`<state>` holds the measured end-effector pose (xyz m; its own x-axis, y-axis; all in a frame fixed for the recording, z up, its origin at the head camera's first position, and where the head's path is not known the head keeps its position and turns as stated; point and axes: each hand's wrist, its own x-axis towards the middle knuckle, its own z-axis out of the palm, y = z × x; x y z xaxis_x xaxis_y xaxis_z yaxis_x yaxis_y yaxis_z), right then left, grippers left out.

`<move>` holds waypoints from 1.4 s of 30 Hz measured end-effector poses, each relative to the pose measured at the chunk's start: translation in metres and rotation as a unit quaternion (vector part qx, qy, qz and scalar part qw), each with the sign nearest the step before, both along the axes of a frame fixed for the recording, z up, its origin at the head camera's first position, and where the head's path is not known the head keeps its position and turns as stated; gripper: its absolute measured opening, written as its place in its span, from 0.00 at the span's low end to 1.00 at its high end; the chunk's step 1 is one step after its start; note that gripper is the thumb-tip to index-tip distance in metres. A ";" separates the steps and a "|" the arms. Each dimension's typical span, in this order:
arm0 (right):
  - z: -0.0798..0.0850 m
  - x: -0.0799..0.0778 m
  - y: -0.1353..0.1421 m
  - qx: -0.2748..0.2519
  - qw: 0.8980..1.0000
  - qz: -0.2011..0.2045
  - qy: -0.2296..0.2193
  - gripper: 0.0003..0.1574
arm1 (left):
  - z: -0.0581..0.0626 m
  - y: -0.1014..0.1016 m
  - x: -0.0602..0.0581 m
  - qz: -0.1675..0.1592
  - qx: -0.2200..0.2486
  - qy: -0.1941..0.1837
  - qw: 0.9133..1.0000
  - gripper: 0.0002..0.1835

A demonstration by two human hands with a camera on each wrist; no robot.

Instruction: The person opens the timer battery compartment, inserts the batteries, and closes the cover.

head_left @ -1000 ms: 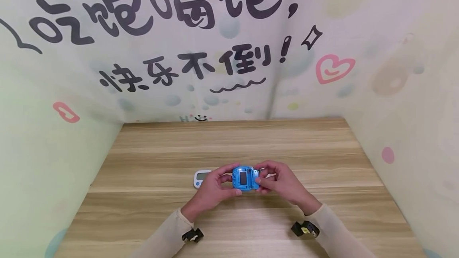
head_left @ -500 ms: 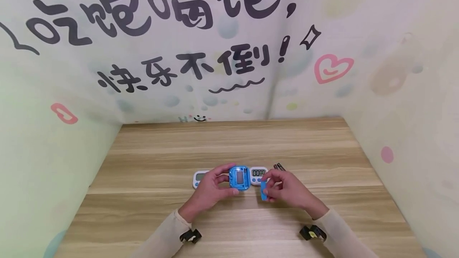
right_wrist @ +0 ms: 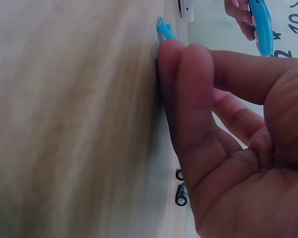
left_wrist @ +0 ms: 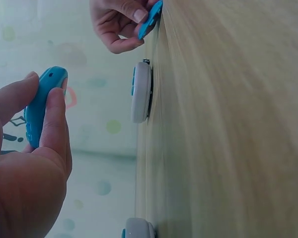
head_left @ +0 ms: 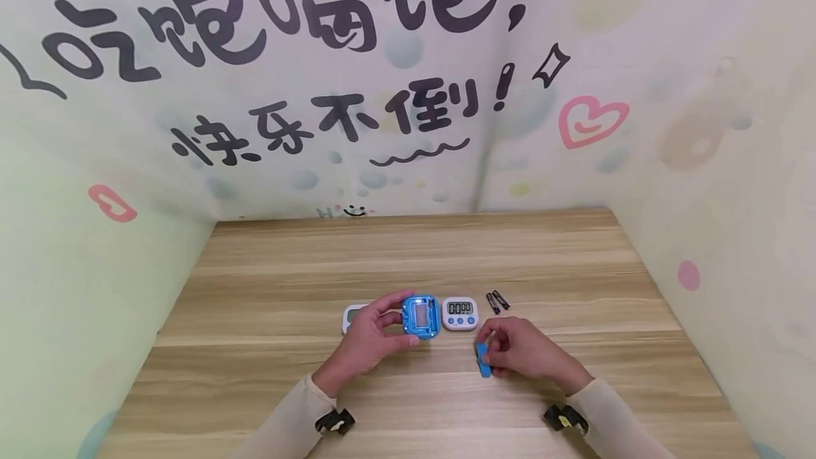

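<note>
My left hand [head_left: 366,342] holds a blue timer [head_left: 421,316] above the table by its edges, between thumb and fingers. The timer's open back with a slot along its right side faces up in the head view. Lower right of it, my right hand [head_left: 532,349] pinches a small blue battery cover [head_left: 484,361] at the tabletop. In the right wrist view the fingertips hide most of that cover [right_wrist: 165,29]. A white timer [head_left: 460,322] with blue buttons and a lit display lies between the hands.
Two dark batteries [head_left: 497,302] lie side by side beyond my right hand. Another white timer [head_left: 349,317] rests on the wooden table [head_left: 287,261], partly hidden behind my left hand. Printed walls [head_left: 701,161] stand around the table's back and sides.
The right hand has drawn the battery cover away from the blue timer, rightward and down to the table. The left hand has shifted slightly left with the timer, baring the white timer and batteries.
</note>
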<state>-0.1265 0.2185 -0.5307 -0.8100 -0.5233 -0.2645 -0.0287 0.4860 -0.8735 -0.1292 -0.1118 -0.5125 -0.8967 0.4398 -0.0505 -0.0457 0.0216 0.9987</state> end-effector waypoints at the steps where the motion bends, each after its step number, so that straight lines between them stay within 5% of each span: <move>1: 0.000 0.000 0.000 0.009 1.000 0.003 0.006 0.09 | 0.000 0.000 0.000 0.000 0.000 0.000 1.000 0.44; 12: 0.006 0.004 -0.006 0.081 0.995 0.003 0.055 0.09 | 0.003 0.001 0.000 -0.007 -0.003 -0.001 1.000 0.44; 21: 0.008 0.000 0.001 0.075 0.995 -0.017 0.065 0.10 | 0.004 0.002 0.001 -0.011 0.004 -0.005 1.000 0.45; 34: 0.013 -0.029 0.019 0.078 0.972 -0.111 0.193 0.13 | 0.006 0.001 0.001 -0.005 -0.003 0.000 1.000 0.44; 42: 0.002 -0.045 0.027 0.138 0.954 -0.082 0.254 0.26 | 0.005 0.003 0.002 -0.007 0.007 0.003 1.000 0.44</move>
<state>-0.1716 0.2455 -0.5289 -0.9356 -0.3449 0.0751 -0.3177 0.7302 -0.6049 -0.1275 -0.1084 -0.5075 -0.8906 0.4530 -0.0394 -0.0397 0.0087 0.9992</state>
